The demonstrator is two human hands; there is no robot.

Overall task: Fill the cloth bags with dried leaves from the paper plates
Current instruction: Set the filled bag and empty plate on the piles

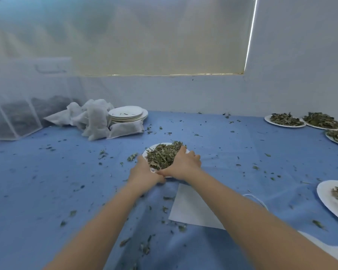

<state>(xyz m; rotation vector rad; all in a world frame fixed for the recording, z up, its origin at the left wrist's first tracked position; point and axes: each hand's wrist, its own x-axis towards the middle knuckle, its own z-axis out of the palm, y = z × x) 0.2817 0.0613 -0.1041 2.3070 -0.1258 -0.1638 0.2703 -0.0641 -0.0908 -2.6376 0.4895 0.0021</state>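
A white paper plate (147,151) heaped with dried green leaves (162,155) sits on the blue cloth in the middle. My left hand (144,173) grips its near left rim. My right hand (184,164) holds the right rim, with the thumb along the near edge and the fingers curled round the far side. An empty flat white cloth bag (191,208) lies just behind my right wrist, partly hidden by my forearm. Its drawstring (257,198) trails to the right.
Filled cloth bags (94,121) are piled at the back left beside a stack of empty plates (127,113) and a mesh container (18,115). More leaf-laden plates stand at the right: two at the back (285,120), (320,120), one nearer (326,197). Leaf crumbs litter the blue cloth (47,182).
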